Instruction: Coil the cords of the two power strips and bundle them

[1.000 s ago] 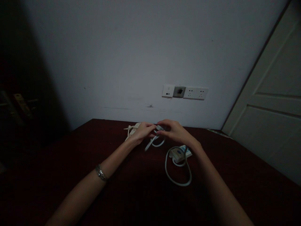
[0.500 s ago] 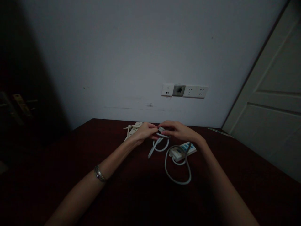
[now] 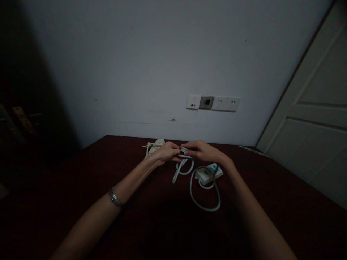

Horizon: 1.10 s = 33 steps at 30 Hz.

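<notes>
Left hand [image 3: 168, 152]: finger and thumb pinch the bunched white cord [image 3: 184, 149].
Right hand [image 3: 204, 151]: pinches the same bunch, just beside the left hand.
Hanging loops: dangle from the bunch, under the hands.
Blue-and-white power strip [image 3: 203, 176]: on the dark red table [image 3: 89, 173], near the right wrist, with a big cord loop [image 3: 205, 209] crossing over it.
Cream power strip [image 3: 159, 143]: behind the left hand, partly hidden.

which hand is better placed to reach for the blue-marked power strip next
Right, most likely: the right hand is nearer the blue-marked power strip, which lies below it in view. The left hand is farther off, closer to the cream power strip. Both seem to hold the white cable, though.
</notes>
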Each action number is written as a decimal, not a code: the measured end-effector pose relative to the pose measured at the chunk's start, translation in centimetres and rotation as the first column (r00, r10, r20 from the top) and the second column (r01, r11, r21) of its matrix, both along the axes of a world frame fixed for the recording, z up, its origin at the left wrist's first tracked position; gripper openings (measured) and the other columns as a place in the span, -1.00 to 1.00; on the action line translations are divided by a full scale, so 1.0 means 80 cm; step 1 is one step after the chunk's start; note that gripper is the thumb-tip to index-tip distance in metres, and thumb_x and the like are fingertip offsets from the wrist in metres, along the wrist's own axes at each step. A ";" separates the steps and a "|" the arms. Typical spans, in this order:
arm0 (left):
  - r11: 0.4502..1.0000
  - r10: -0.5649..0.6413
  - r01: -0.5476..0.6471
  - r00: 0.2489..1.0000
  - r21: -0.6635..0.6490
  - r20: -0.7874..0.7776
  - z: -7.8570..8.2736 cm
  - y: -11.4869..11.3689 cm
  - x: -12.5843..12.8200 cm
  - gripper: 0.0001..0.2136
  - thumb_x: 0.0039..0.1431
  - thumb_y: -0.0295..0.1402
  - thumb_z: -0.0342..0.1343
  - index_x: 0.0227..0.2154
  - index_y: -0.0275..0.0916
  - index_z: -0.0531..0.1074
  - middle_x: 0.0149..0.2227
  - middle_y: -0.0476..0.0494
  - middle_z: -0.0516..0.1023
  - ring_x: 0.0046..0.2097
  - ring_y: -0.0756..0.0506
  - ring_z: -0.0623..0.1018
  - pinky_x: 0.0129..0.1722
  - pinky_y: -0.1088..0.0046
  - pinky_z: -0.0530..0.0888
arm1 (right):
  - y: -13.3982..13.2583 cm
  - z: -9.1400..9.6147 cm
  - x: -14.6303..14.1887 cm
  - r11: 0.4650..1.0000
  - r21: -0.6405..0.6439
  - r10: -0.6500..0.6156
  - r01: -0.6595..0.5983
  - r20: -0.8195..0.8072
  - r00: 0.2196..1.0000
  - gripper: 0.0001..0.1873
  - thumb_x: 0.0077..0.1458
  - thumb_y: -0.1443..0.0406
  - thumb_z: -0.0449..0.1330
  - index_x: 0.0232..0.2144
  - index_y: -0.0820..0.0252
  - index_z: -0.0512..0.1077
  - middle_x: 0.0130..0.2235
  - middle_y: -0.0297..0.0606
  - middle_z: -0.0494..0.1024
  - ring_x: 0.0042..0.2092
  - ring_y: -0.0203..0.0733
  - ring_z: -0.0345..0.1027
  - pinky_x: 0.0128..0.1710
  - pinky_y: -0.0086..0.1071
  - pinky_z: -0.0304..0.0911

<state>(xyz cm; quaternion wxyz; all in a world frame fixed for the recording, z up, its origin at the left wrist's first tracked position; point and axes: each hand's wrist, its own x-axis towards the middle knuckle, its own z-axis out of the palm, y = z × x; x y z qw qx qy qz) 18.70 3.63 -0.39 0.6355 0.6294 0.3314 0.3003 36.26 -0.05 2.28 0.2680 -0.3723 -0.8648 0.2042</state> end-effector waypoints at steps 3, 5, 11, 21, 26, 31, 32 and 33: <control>1.000 -0.005 0.005 1.000 0.003 -0.003 -0.002 0.002 0.000 -0.88 -0.02 -0.61 0.01 -0.58 -0.44 0.41 -0.56 -0.08 0.46 -0.50 0.09 0.47 -0.36 0.53 0.49 | 0.001 -0.001 -0.001 1.000 0.013 -0.008 0.008 0.024 1.000 -0.78 0.02 0.26 0.09 -0.31 0.10 0.51 -0.32 -0.35 0.54 -0.32 -0.24 0.32 -0.28 -0.39 0.17; 1.000 0.001 -0.001 1.000 -0.007 0.008 -0.002 0.002 0.000 -0.88 -0.01 -0.61 0.00 -0.58 -0.44 0.40 -0.55 -0.09 0.46 -0.49 0.08 0.47 -0.35 0.52 0.49 | 0.002 -0.002 -0.002 1.000 0.013 -0.018 0.018 0.010 1.000 -0.78 0.01 0.26 0.10 -0.30 0.09 0.51 -0.33 -0.34 0.54 -0.31 -0.22 0.32 -0.25 -0.36 0.17; 0.998 0.059 -0.055 0.994 -0.041 0.090 -0.002 0.001 0.003 -0.85 0.06 -0.56 -0.02 -0.57 -0.41 0.38 -0.54 -0.09 0.45 -0.47 0.08 0.46 -0.35 0.53 0.48 | 0.006 -0.005 -0.005 0.990 0.129 -0.064 0.056 0.059 0.996 -0.77 0.09 0.25 0.05 -0.28 0.10 0.49 -0.30 -0.30 0.53 -0.29 -0.21 0.33 -0.24 -0.36 0.16; 0.986 0.147 -0.145 0.989 0.082 -0.022 0.005 0.001 0.000 -0.84 -0.01 -0.53 -0.01 -0.64 -0.36 0.36 -0.60 0.00 0.37 -0.54 0.10 0.40 -0.50 0.59 0.39 | 0.000 -0.002 -0.012 0.951 0.298 -0.127 0.077 0.152 0.980 -0.77 0.14 0.31 0.02 -0.21 0.18 0.44 -0.23 -0.17 0.49 -0.21 -0.19 0.31 -0.20 -0.35 0.15; 0.987 0.137 -0.137 0.991 0.079 -0.004 0.004 -0.001 0.000 -0.87 -0.05 -0.55 0.00 -0.62 -0.36 0.39 -0.60 -0.01 0.39 -0.56 0.11 0.39 -0.55 0.63 0.34 | 0.004 -0.005 -0.010 0.953 0.296 -0.106 0.059 0.145 0.984 -0.76 0.14 0.28 0.04 -0.19 0.18 0.44 -0.20 -0.17 0.49 -0.19 -0.18 0.32 -0.17 -0.34 0.16; 0.991 0.122 -0.123 0.992 0.049 0.011 0.000 0.000 0.001 -0.87 -0.06 -0.59 0.00 -0.61 -0.38 0.40 -0.59 -0.03 0.42 -0.55 0.11 0.40 -0.54 0.65 0.33 | 0.008 -0.008 -0.010 0.970 0.242 -0.062 0.035 0.105 0.992 -0.78 0.14 0.26 0.04 -0.25 0.19 0.45 -0.24 -0.20 0.50 -0.22 -0.20 0.33 -0.19 -0.36 0.16; 0.992 0.117 -0.118 0.993 0.042 0.020 -0.001 0.001 0.002 -0.88 -0.07 -0.60 0.01 -0.60 -0.38 0.41 -0.59 -0.04 0.43 -0.55 0.11 0.40 -0.54 0.66 0.33 | 0.008 -0.007 -0.009 0.975 0.219 -0.053 0.033 0.088 0.995 -0.77 0.14 0.26 0.03 -0.27 0.20 0.46 -0.27 -0.22 0.51 -0.24 -0.21 0.33 -0.20 -0.37 0.16; 0.993 0.110 -0.111 0.993 0.032 0.032 -0.002 0.001 0.002 -0.87 -0.08 -0.61 0.01 -0.60 -0.38 0.41 -0.58 -0.05 0.43 -0.54 0.11 0.41 -0.53 0.66 0.33 | 0.008 -0.007 -0.007 0.982 0.189 -0.045 0.032 0.064 0.997 -0.76 0.14 0.25 0.03 -0.28 0.21 0.46 -0.30 -0.24 0.51 -0.26 -0.22 0.33 -0.22 -0.37 0.17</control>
